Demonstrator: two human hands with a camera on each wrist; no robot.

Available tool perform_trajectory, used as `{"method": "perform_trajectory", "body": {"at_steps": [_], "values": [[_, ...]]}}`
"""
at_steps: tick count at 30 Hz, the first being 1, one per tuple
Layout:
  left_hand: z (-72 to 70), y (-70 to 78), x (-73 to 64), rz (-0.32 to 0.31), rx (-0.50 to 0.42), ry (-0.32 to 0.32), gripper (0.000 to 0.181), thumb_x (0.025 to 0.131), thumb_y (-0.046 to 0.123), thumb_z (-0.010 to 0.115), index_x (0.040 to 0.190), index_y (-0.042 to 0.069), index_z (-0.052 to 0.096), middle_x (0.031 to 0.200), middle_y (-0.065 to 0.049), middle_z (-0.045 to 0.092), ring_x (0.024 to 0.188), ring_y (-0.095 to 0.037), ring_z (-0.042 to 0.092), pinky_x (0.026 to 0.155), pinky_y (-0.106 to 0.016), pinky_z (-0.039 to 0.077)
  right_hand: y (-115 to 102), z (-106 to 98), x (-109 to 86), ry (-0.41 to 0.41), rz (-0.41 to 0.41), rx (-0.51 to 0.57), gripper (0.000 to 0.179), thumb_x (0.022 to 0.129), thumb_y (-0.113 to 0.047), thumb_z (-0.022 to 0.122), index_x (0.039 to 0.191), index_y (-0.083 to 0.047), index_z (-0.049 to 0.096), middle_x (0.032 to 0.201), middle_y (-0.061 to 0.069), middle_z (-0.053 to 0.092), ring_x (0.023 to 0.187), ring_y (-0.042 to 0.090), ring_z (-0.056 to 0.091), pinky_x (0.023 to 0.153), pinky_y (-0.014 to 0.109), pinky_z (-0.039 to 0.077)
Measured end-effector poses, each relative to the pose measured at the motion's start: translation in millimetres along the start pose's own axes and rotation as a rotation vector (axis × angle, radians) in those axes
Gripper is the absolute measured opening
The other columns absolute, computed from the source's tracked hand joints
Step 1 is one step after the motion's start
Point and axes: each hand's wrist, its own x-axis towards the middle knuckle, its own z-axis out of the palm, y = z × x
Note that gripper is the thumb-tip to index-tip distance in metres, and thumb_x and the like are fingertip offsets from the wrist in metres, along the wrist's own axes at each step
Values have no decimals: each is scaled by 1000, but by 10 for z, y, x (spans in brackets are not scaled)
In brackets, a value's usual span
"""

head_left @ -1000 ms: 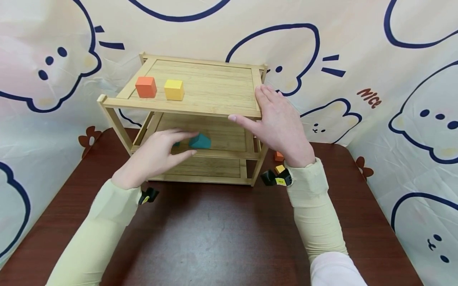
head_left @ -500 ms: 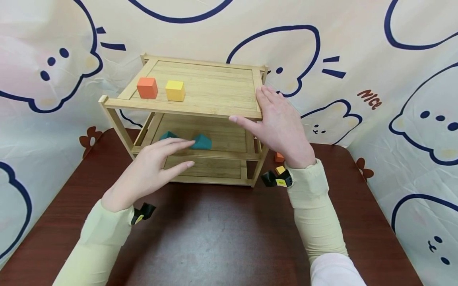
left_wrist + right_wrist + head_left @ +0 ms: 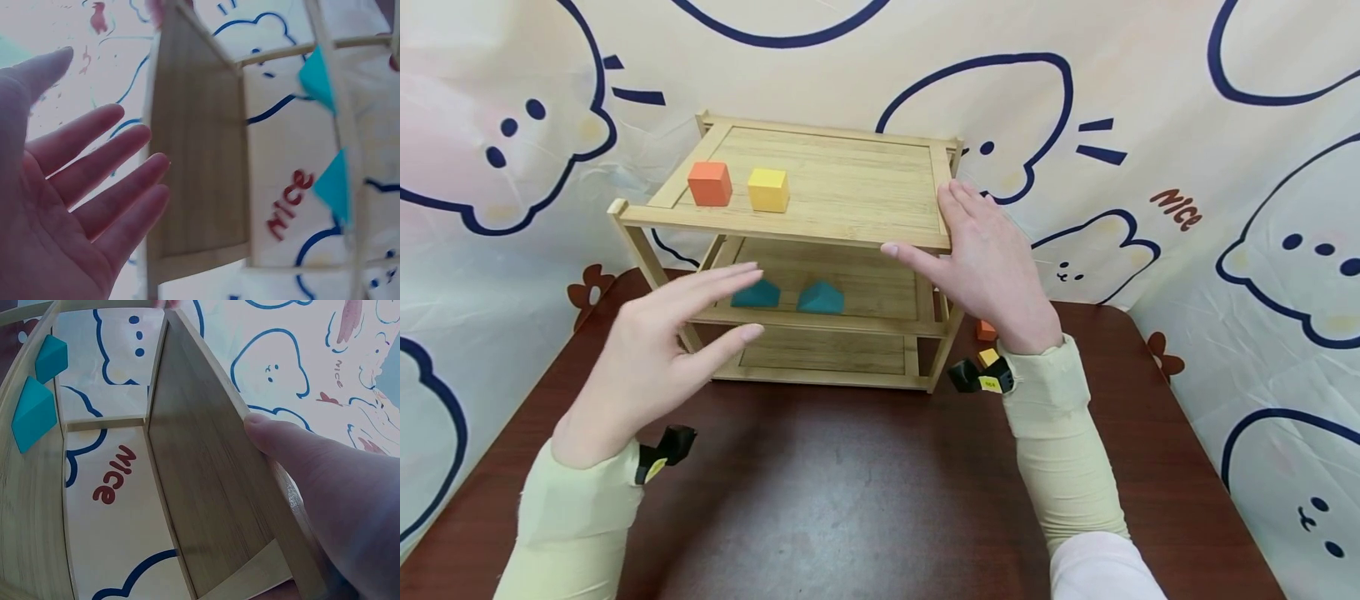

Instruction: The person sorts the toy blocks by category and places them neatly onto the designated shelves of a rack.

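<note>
Left hand wide: fingers straight, thumb well apart, in front of the rack's left side. Right hand not clamped: straight fingers rest on the top tier's right edge, thumb at the front edge. Wooden rack stands on the dark table. Two teal blocks sit side by side, apart, on its middle tier; orange cube and yellow cube on top, front left.

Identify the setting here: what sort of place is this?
Probably a staged recording corner: a cartoon-printed backdrop surrounds the dark table at the back and both sides, a wooden rack holds coloured blocks, and black wrist cameras are worn.
</note>
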Motion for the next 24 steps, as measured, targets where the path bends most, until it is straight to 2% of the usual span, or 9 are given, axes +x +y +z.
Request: {"method": "perform_trajectory", "body": {"at_steps": [3,6,8,10,12,15,20,21,24], "values": [[-137,71,25,10,3,43,61,87,37,82,139,11,65,143,-1,60,134,-25,53,113,-29,36,2,-2,-2,-5,5,-3,108,87,-84,45,162,-8,26,166,9,23,153,23,18,122,40,16],[-256,134,66,30,28,97,74,91,60,68,141,6,62,146,-7,57,138,-29,48,117,-35,32,3,-5,-4,-6,7,-7,108,87,-84,44,162,-8,26,167,8,23,153,23,17,123,40,15],[-323,150,105,50,58,130,84,91,68,61,143,2,58,147,-12,55,140,-32,45,119,-40,28,3,-5,-3,-3,5,-8,108,87,-84,44,162,-8,27,166,9,23,153,23,18,122,40,16],[-383,132,147,54,88,145,90,91,71,59,144,-1,55,148,-16,52,142,-34,42,120,-43,24,3,-6,-2,-1,4,-9,108,87,-84,44,162,-8,27,166,9,24,153,24,19,122,41,17],[-434,76,195,41,128,137,96,89,74,56,147,-3,51,150,-18,50,144,-35,39,121,-45,21,4,-6,0,2,2,-9,108,87,-84,45,161,-8,27,166,10,24,153,25,20,122,41,18],[-512,-59,267,-27,179,66,102,86,76,59,152,-1,44,157,-17,41,149,-31,31,123,-43,15,6,-5,0,5,-2,-8,108,87,-84,45,161,-8,28,166,10,25,152,26,22,122,42,19],[-610,-295,413,-173,258,-122,103,85,54,77,159,1,29,165,-12,25,154,-25,16,123,-39,5,5,3,3,5,-4,-7,108,87,-84,45,161,-8,28,166,9,25,152,26,23,122,42,20],[-621,-330,446,-201,278,-158,103,85,51,78,160,1,27,166,-12,22,154,-25,13,123,-39,4,5,5,4,5,-4,-7,108,87,-84,45,161,-8,28,166,9,25,152,26,23,122,42,20],[-643,-429,553,-249,331,-241,107,86,55,75,161,2,20,167,-11,16,155,-26,8,123,-42,0,3,7,8,2,-3,-6,108,87,-84,45,161,-8,27,166,9,24,152,25,23,122,42,20]]}}
